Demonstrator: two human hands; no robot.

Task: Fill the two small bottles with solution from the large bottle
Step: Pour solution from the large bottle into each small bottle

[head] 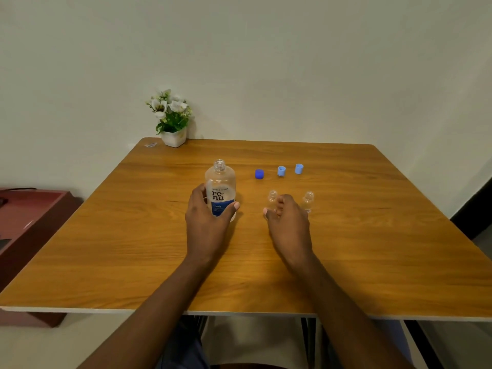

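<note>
Head view, left to right. Flower pot at far-left corner of tabletop. Large bottle: uncapped, upright, clasped low by left grip. Dark blue cap farther back. First small bottle: upright, right of large bottle, just behind curled right grip; hold not discernible. Second small bottle: upright, just right of that grip. Bare room in front; edges well apart.

A wooden table with a pale edge stands against a plain off-white wall. At its far left corner sits a small white pot of white flowers, touching or nearly touching the wall. Just left of the pot lies a tiny pale scrap, too small to make out. A reddish-brown cabinet stands lower, beside the table's left side.
</note>
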